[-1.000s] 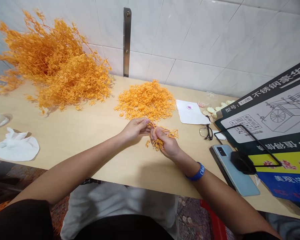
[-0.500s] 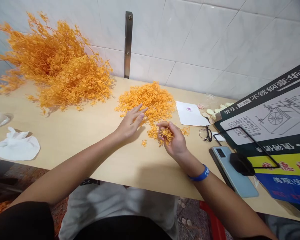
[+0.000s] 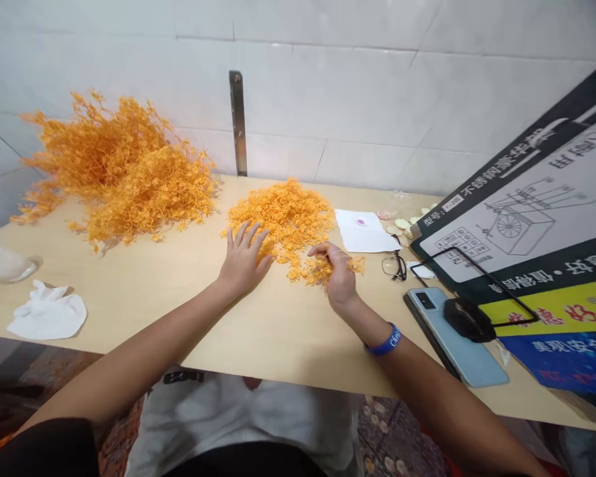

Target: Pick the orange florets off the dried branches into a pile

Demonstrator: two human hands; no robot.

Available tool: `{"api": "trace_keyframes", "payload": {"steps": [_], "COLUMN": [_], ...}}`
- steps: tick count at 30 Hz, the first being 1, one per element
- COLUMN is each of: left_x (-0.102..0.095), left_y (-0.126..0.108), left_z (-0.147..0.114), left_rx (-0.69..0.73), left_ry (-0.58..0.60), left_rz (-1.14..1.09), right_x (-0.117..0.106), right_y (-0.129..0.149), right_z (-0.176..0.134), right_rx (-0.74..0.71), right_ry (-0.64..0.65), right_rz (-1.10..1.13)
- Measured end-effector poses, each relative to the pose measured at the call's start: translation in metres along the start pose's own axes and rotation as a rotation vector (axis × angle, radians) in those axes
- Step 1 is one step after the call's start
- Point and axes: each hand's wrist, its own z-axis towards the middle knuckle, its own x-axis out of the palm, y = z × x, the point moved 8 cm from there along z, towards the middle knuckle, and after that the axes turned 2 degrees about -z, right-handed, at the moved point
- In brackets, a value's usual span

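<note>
Orange sprigs (image 3: 320,270) | right hand (image 3: 341,279): curled, pinching them | left hand (image 3: 241,264): fingers spread, at the orange pile (image 3: 288,211)

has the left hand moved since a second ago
Yes: judged against the metal wall bracket, the left hand has moved leftward.

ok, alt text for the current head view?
A bare right hand holds orange sprigs; the left hand, spread open, is at the near edge of a small orange pile on a tan table. A larger orange bunch lies at left, a light-blue phone at right.
</note>
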Motion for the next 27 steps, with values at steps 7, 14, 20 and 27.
{"api": "trace_keyframes", "payload": {"steps": [7,14,20,27], "left_x": [-0.005,0.014,0.015,0.026], "left_y": [-0.046,-0.064,-0.062,-0.055], "left_z": [0.001,0.022,0.015,0.009], "left_rx": [0.21,0.313,0.325,0.218], "left_ry": [0.009,0.05,0.166,0.277], "left_rz": [-0.251,-0.386,-0.477,-0.456], "right_x": [0.003,0.01,0.014,0.016], "right_y": [0.02,0.028,0.044,0.028], "right_z": [0.012,0.009,0.001,-0.002], "right_rx": [-0.09,-0.143,-0.229,-0.04], "right_ry": [-0.01,0.018,0.064,0.118], "right_rz": [0.058,0.12,-0.003,-0.073]}}
